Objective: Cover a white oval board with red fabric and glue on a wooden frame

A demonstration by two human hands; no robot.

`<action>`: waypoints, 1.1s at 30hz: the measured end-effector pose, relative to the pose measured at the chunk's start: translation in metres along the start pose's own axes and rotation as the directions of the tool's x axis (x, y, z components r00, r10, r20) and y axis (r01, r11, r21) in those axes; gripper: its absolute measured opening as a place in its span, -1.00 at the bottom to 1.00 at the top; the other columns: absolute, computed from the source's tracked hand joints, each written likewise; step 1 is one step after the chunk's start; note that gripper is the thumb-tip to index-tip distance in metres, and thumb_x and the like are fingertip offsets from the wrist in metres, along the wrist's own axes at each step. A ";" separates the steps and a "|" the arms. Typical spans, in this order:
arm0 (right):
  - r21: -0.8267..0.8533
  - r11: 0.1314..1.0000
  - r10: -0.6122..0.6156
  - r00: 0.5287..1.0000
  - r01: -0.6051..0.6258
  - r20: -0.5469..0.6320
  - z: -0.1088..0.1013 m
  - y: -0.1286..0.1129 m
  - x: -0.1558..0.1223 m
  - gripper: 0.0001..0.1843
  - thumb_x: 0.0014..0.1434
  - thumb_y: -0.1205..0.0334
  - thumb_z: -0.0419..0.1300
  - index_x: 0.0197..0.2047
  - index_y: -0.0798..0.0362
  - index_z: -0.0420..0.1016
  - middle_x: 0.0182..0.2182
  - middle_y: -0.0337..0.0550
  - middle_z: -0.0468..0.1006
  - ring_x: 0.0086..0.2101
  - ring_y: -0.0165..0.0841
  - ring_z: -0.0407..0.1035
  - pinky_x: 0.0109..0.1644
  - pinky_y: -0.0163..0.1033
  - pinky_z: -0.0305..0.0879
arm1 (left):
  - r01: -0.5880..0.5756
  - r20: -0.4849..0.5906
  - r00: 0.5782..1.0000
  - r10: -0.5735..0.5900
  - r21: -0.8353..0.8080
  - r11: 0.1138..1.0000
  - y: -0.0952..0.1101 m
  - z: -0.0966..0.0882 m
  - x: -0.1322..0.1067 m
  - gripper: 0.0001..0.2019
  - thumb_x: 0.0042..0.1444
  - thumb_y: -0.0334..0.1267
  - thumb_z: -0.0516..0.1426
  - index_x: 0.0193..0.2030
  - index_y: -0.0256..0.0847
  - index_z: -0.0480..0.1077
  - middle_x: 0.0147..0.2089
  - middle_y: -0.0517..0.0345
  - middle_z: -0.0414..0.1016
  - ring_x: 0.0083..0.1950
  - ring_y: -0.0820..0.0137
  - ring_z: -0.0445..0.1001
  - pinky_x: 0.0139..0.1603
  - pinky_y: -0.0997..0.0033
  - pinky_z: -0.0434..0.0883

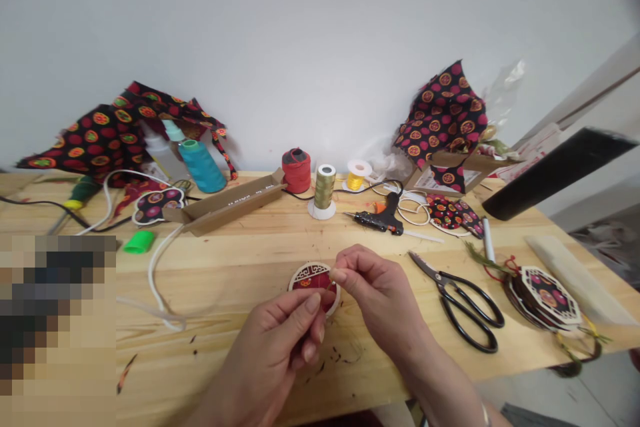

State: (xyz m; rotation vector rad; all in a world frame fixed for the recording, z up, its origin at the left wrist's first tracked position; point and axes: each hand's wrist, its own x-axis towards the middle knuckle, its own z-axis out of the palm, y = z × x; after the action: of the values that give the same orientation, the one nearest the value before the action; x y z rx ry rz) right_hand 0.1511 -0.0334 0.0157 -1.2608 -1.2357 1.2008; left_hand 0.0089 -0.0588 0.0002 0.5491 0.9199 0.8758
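Observation:
A round pale-wood ornament [306, 273] with cut-out fretwork and dark red patterned fabric lies on the table, partly covered by my fingers. My left hand [285, 337] is in front of it, thumb and forefinger pinched together over the disc. At its right edge my right hand [373, 293] also makes a pinch, its fingertips close to the left ones. Anything held between the fingers is too fine to make out. Just right of my right hand lie black-handled scissors [457, 303], blades pointing toward the back left.
Behind stand a red thread spool [297, 172], an olive thread cone [325, 188] and a black glue gun [383, 213]. A long cardboard box [235, 203] and teal cone [203, 167] are left. Octagonal fabric ornaments [545, 297] and a black tube [560, 173] lie right.

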 end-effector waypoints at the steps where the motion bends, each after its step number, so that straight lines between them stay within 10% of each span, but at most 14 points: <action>1: 0.006 1.000 0.001 1.000 -0.001 0.007 0.000 -0.001 0.000 -0.82 -0.01 0.28 0.20 -0.60 0.08 0.39 -0.52 -0.26 0.36 -0.49 -0.47 0.25 -0.39 -0.33 0.23 | 0.007 0.008 1.000 -0.007 -0.006 1.000 0.000 0.000 0.000 -0.81 0.02 -0.19 0.24 -0.48 -0.28 0.48 -0.59 0.30 0.28 -0.62 0.66 0.11 -0.61 0.65 0.04; 16: 0.021 0.998 -0.064 0.995 0.063 0.081 0.007 -0.003 0.002 -0.82 0.02 0.37 0.21 -0.59 0.08 0.43 -0.51 -0.29 0.37 -0.49 -0.49 0.27 -0.42 -0.37 0.23 | -0.045 -0.058 0.997 0.059 0.211 0.976 0.006 0.002 -0.002 -0.84 -0.06 -0.15 0.27 -0.44 -0.20 0.57 -0.57 0.23 0.41 -0.59 0.61 0.16 -0.60 0.63 0.09; 23: 0.074 0.991 -0.111 0.994 0.110 0.015 0.001 -0.001 0.006 -0.84 0.12 0.30 0.16 -0.28 0.02 0.58 -0.33 -0.19 0.56 -0.28 -0.41 0.41 -0.14 -0.27 0.33 | -0.333 -0.105 0.918 0.381 0.314 0.889 0.008 -0.005 0.002 -0.92 -0.08 -0.20 0.29 -0.43 -0.10 0.60 0.01 0.13 0.36 0.11 0.24 0.26 -0.02 0.43 0.30; 33: 0.340 0.935 0.002 0.959 -0.103 0.285 0.015 0.006 -0.005 -0.70 0.20 0.24 0.08 0.00 -0.07 0.45 -0.14 -0.20 0.58 -0.11 -0.40 0.41 0.05 -0.17 0.26 | -0.336 -0.125 0.926 0.355 0.150 0.930 0.013 -0.005 0.002 -0.89 -0.02 -0.25 0.25 -0.34 -0.14 0.60 0.13 0.11 0.33 0.29 0.21 0.06 0.07 0.47 0.28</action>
State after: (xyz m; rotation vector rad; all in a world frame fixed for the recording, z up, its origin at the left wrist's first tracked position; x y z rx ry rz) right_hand 0.1367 -0.0390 0.0092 -0.8829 -1.1230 1.6037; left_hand -0.0006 -0.0498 0.0065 0.7790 1.0377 1.1973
